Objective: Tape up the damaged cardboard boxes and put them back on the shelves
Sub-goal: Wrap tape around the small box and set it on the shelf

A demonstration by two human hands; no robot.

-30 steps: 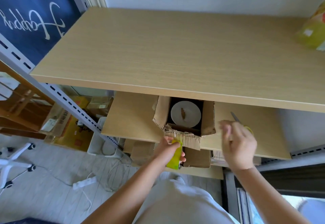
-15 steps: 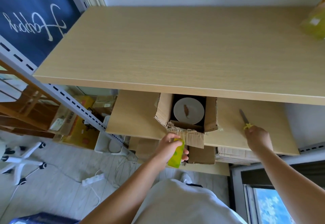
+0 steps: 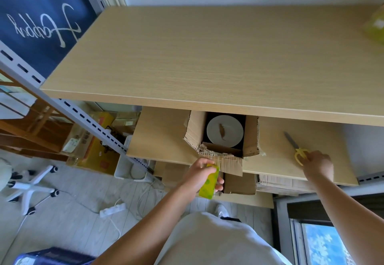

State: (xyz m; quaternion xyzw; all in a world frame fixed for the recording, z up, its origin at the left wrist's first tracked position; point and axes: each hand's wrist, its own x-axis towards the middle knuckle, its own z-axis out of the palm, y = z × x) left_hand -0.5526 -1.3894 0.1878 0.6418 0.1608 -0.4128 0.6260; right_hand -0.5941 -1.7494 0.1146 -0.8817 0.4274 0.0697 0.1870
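White chair base (image 3: 31, 190) and power strip (image 3: 112, 209) on pale floor at left; my left hand (image 3: 199, 178) gripping yellow-green tape roll (image 3: 209, 181) at torn cardboard box (image 3: 222, 140), open on middle shelf (image 3: 162, 140); my right hand (image 3: 318, 164) grasping yellow scissors (image 3: 297, 150); top shelf (image 3: 207, 57) overhanging the box.

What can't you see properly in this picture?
- Head view: the back of the box is hidden under the top shelf.
- The yellow thing is blurred and cut off by the right edge.
- The right hand covers part of the scissors handle.
- The left hand hides part of the tape.
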